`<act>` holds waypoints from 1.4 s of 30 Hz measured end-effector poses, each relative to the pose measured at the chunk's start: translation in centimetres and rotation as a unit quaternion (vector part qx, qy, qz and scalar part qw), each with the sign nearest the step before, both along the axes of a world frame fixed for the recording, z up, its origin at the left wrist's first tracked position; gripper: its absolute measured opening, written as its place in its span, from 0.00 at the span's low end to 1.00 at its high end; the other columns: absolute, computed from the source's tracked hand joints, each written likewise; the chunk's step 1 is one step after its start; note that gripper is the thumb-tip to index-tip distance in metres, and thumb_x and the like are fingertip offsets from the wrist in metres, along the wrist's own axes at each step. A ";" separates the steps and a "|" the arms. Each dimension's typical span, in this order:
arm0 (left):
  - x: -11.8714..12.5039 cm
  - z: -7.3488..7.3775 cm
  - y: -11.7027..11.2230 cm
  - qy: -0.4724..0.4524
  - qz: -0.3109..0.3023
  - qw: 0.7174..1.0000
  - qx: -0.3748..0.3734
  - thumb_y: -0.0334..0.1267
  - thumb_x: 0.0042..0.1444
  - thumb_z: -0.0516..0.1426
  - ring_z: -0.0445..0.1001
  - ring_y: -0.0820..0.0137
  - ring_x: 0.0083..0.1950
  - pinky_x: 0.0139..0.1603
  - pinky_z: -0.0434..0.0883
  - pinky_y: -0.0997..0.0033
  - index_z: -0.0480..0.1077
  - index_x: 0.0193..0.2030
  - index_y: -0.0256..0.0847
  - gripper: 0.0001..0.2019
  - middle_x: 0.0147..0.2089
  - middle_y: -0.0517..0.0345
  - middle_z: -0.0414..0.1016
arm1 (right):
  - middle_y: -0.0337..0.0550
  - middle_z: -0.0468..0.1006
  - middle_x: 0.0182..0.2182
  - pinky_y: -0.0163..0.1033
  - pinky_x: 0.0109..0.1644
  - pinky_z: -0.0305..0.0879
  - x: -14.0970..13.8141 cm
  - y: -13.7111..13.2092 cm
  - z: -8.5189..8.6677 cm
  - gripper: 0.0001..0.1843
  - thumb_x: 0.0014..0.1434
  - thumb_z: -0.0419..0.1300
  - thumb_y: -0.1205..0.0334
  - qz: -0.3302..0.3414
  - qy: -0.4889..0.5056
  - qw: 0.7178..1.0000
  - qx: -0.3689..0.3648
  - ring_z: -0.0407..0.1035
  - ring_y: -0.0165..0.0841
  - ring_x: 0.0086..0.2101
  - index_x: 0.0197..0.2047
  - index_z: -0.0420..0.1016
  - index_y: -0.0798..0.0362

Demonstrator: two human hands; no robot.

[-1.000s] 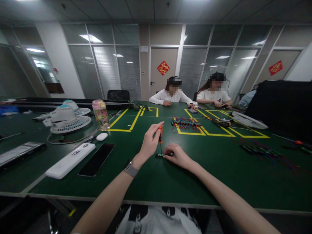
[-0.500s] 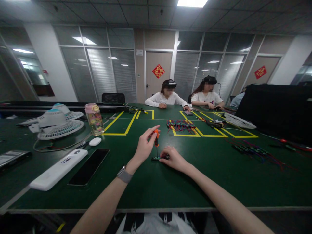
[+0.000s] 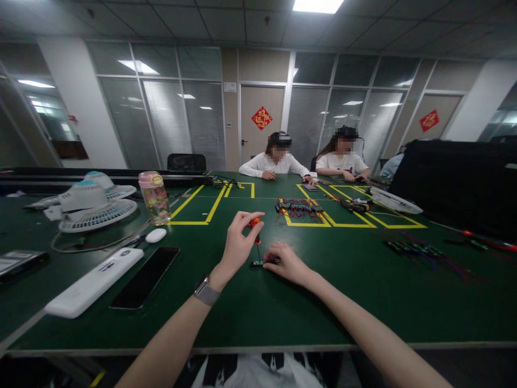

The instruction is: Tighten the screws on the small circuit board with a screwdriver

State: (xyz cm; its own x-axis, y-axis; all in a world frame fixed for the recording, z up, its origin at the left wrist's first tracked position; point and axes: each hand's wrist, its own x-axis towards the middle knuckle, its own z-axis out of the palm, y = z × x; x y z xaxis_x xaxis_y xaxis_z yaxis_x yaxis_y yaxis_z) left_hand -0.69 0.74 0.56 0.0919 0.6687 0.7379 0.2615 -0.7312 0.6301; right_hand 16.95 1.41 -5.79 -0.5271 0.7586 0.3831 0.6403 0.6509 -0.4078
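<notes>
An orange-and-black screwdriver (image 3: 257, 237) stands almost upright, its tip down on a small green terminal board (image 3: 257, 263) that lies on the table. My left hand (image 3: 238, 237) is closed around the top of the handle, thumb and fingers at its orange end. To the right, my right hand (image 3: 288, 262) is closed on the board's right end and rests against the table. Its curled fingers hide that part of the board.
Bundled wired boards (image 3: 301, 209) lie ahead inside yellow tape; more wired boards (image 3: 424, 250) are to the right. On the left are a phone (image 3: 145, 277), a white power bank (image 3: 95, 283), a bottle (image 3: 154, 199) and fans (image 3: 95, 207). Two people sit opposite.
My left thumb and fingers have shifted around the screwdriver's handle, the thumb now lower. The screwdriver's tip and my right hand stay in place on the board.
</notes>
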 end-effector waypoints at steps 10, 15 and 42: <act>0.0 0.1 0.0 -0.001 -0.005 1.000 0.003 0.38 0.60 0.56 0.70 0.71 0.42 0.43 0.69 0.73 0.73 0.48 0.43 0.11 0.42 0.55 0.70 | 0.40 0.75 0.30 0.37 0.41 0.60 0.0 0.1 -0.2 0.04 0.52 0.66 0.66 0.002 0.005 1.000 0.001 0.66 0.34 0.35 0.32 0.75 0.53; -0.1 0.0 0.1 -0.009 -0.044 0.999 -0.023 0.37 0.65 0.48 0.71 0.69 0.49 0.51 0.68 0.69 0.69 0.55 0.43 0.15 0.49 0.52 0.71 | 0.40 0.75 0.29 0.37 0.40 0.60 -0.1 0.0 0.0 0.04 0.52 0.66 0.67 -0.004 0.004 1.000 -0.012 0.66 0.33 0.34 0.31 0.74 0.54; 0.0 0.0 0.2 -0.008 -0.035 0.999 -0.008 0.38 0.61 0.54 0.72 0.70 0.43 0.44 0.69 0.72 0.72 0.51 0.43 0.13 0.43 0.55 0.72 | 0.42 0.76 0.30 0.38 0.42 0.60 -0.1 -0.1 0.2 0.06 0.52 0.67 0.66 -0.010 -0.012 1.000 -0.009 0.67 0.35 0.36 0.36 0.78 0.53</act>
State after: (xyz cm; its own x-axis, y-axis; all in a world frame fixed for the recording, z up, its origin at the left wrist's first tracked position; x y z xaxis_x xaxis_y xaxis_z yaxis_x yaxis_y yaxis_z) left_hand -0.71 0.90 0.53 0.1266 0.6729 0.7288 0.2006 -0.7369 0.6455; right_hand 16.83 1.36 -5.62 -0.5208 0.7752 0.3577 0.6621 0.6312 -0.4041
